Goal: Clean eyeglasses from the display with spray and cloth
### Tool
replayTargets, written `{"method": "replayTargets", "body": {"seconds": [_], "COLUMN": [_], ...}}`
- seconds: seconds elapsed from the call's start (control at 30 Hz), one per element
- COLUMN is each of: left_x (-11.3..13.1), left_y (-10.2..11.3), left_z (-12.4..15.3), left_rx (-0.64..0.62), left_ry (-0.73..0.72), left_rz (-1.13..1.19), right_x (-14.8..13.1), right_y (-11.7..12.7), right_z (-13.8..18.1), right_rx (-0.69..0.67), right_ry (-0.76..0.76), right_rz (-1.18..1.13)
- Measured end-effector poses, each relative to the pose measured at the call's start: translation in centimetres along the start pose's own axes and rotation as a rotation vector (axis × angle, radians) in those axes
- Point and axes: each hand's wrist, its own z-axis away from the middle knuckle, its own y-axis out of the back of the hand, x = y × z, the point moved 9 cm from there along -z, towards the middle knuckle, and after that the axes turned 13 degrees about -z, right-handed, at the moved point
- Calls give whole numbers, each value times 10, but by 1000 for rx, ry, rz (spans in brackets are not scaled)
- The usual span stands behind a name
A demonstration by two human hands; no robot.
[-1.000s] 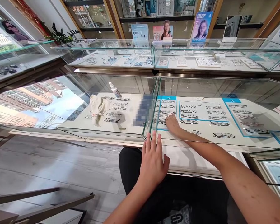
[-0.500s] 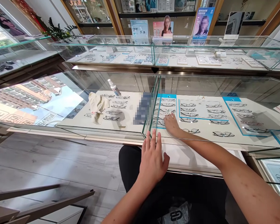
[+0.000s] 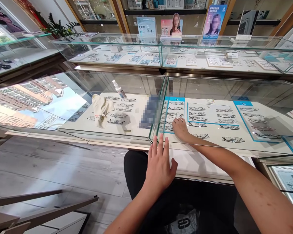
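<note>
While the right hand (image 3: 180, 128) stays inside the glass display case (image 3: 258, 149), eyeglasses (image 3: 175, 114) at its eleven o'clock, I cannot tell whether its fingers grasp anything. Left hand (image 3: 160, 165), at the right's seven o'clock: fingers extended, empty. Little has shifted; handling apparently continues here.

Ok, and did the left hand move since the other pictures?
No, not that I can see. The left hand stays spread at the near end of the glass seam, same as before. Only the whole view shifts slightly.
</note>
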Motion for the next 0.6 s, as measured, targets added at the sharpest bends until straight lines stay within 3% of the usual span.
{"method": "replayTargets", "body": {"seconds": [0.6], "left_x": [0], "left_y": [-1], "left_z": [0], "left_rx": [-10], "left_ry": [-1], "left_rz": [-19], "right_x": [1], "right_y": [13], "right_z": [-1], "right_rx": [45], "right_ry": [-42], "right_rz": [-148]}}
